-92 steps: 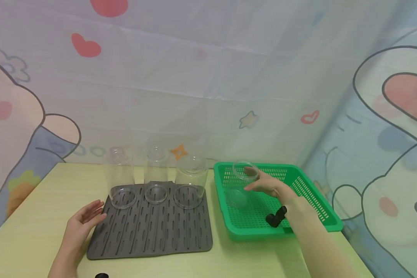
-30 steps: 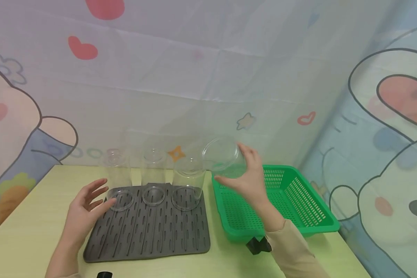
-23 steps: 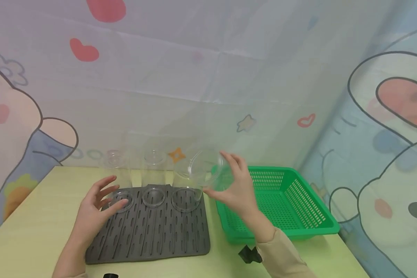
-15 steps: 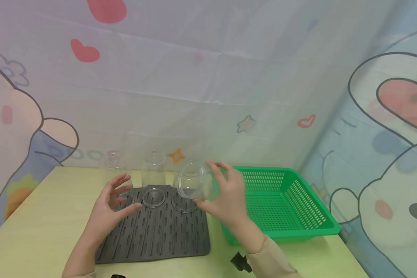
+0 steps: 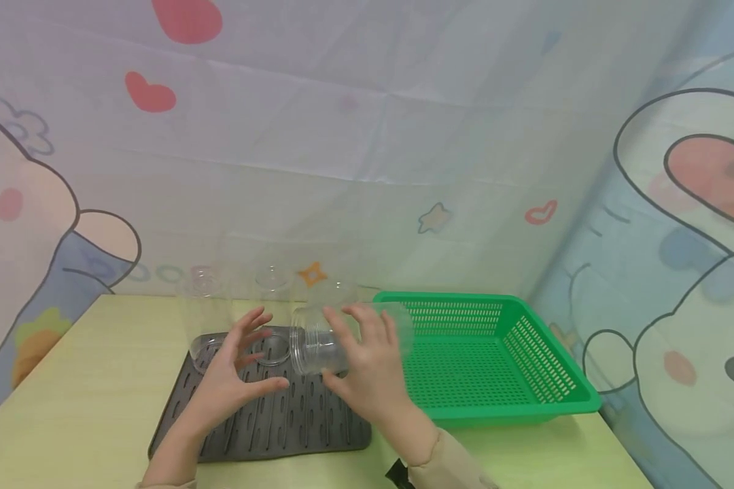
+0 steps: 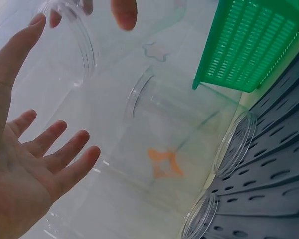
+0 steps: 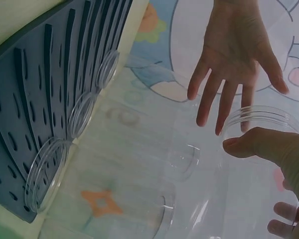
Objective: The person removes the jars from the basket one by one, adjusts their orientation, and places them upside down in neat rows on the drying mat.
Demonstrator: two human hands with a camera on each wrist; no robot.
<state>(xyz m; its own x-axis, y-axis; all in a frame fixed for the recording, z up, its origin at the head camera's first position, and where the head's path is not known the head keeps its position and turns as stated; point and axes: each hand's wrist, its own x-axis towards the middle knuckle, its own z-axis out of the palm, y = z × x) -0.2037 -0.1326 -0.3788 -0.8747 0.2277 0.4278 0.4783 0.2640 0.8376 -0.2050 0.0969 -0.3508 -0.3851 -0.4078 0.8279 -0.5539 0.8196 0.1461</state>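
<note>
My right hand (image 5: pixel 370 367) grips a clear jar (image 5: pixel 308 343) above the drying mat. The jar lies on its side in the air, its ringed mouth turned left and its base end over the basket's edge. My left hand (image 5: pixel 229 380) is held just left of that mouth, fingers spread, with a gap to the jar in the right wrist view. Behind the hands, 3 clear jars stand mouth down on the grey drying mat (image 5: pixel 281 435): a left jar (image 5: pixel 204 319), a middle jar (image 7: pixel 82 117) and a right jar (image 7: pixel 47 164). The hands partly hide them in the head view.
A green plastic basket (image 5: pixel 489 412) with slotted walls stands right of the mat on the pale yellow table (image 5: pixel 67 407). A cartoon-printed cloth (image 5: pixel 318 136) hangs behind the table and along its right side.
My right hand has lifted the jar out of the basket, carried it left over the mat and tipped it onto its side. My left hand has moved right, towards the jar's mouth.
</note>
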